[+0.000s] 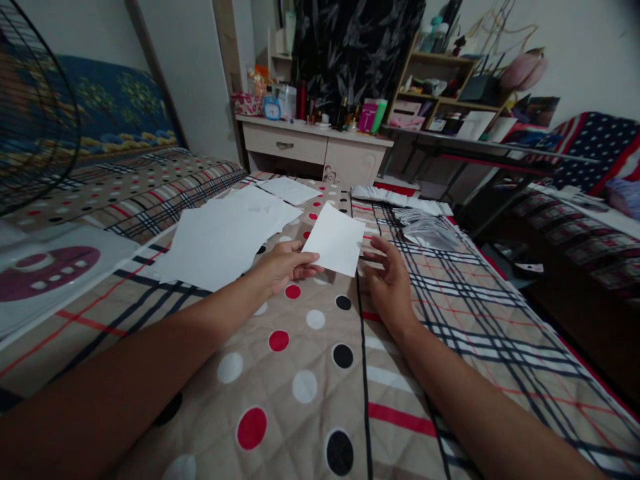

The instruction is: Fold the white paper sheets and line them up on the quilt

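Observation:
A small white sheet of paper (335,239) is tilted above the quilted bedspread (305,347). My left hand (289,265) pinches its lower left corner, thumb on top. Just off its right edge is my right hand (389,280), with fingers curved and apart and nothing visible in them. Larger white sheets (225,233) lie overlapping on the bedspread to the left, and a smaller white sheet (290,190) lies beyond them.
Flat packets in clear plastic (430,229) and a white folded strip (395,195) lie at the far right of the bed. A plastic bag (60,267) and a wire fan guard (37,107) are at left. A dresser (285,145) stands beyond.

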{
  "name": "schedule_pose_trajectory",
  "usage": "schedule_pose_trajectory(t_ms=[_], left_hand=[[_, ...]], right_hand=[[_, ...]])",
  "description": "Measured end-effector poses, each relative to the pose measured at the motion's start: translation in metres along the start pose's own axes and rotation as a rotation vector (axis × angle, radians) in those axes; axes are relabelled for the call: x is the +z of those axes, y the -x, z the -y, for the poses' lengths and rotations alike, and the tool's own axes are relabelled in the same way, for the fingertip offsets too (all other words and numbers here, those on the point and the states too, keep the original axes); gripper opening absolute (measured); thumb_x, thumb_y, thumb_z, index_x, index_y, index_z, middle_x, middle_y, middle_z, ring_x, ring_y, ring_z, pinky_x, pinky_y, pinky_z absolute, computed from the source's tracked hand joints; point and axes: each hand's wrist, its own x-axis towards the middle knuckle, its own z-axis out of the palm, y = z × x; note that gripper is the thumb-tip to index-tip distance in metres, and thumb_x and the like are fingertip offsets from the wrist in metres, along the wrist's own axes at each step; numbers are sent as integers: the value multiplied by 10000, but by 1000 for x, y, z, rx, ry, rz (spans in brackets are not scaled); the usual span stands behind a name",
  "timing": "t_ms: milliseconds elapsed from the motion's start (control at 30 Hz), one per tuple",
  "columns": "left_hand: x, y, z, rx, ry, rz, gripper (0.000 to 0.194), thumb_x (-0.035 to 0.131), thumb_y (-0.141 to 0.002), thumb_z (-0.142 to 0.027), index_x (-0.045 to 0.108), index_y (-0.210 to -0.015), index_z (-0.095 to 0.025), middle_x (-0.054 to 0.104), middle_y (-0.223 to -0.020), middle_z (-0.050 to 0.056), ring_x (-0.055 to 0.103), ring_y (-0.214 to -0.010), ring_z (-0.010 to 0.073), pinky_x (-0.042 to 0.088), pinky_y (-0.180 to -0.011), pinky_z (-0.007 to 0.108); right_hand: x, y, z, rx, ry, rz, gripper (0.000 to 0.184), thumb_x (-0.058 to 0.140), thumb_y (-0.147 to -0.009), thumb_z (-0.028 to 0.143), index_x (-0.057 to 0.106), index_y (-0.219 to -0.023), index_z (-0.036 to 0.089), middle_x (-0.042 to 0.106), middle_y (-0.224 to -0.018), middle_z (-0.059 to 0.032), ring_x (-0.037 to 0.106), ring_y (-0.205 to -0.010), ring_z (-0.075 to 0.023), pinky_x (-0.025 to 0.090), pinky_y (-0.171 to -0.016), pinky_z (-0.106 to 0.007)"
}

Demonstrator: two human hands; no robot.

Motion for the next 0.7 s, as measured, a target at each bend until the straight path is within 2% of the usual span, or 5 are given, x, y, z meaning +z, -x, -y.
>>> schedule_pose_trajectory(t_ms=[167,333,400,500,700], left_hand=[[6,9,1,-85,24,59,148,669,-761,-53,615,-894,-88,713,-721,76,679,-561,114,540,-515,151],[-2,7,-2,-56,97,107,403,532,-891,-473,613,-1083,-129,729,-794,116,711,-650,198,603,-617,307],[-7,4,-2,-4,95,82,394,528,-891,-374,544,-1229,-173,739,-901,110,722,-724,206,608,-671,347],[-14,-1,-1,114,-54,119,622,636,-760,-139,457,-1350,-222,735,-1012,86,721,-808,188,598,-733,339],[-15,-10,9,416,-422,219,380,775,-612,-141,731,-989,-138,728,-1091,103,703,-942,203,544,-891,329]], right_hand=[[-2,0,5,-131,185,19,347,577,-723,91,718,-995,255,504,-1298,-90,580,-1059,-227,559,-709,-339],[-2,-1,5,-102,115,31,262,542,-765,111,748,-863,238,618,-1123,-82,590,-1093,-225,532,-897,-395],[-1,-2,4,-54,49,49,196,577,-787,175,745,-865,240,648,-1094,-80,606,-1084,-230,523,-924,-411],[0,-3,3,-1,-17,72,121,645,-782,256,739,-857,242,669,-1085,-80,623,-1070,-234,524,-928,-419],[2,-2,4,-5,-63,134,133,676,-748,190,745,-855,229,682,-1075,-85,632,-1054,-210,507,-947,-395]])
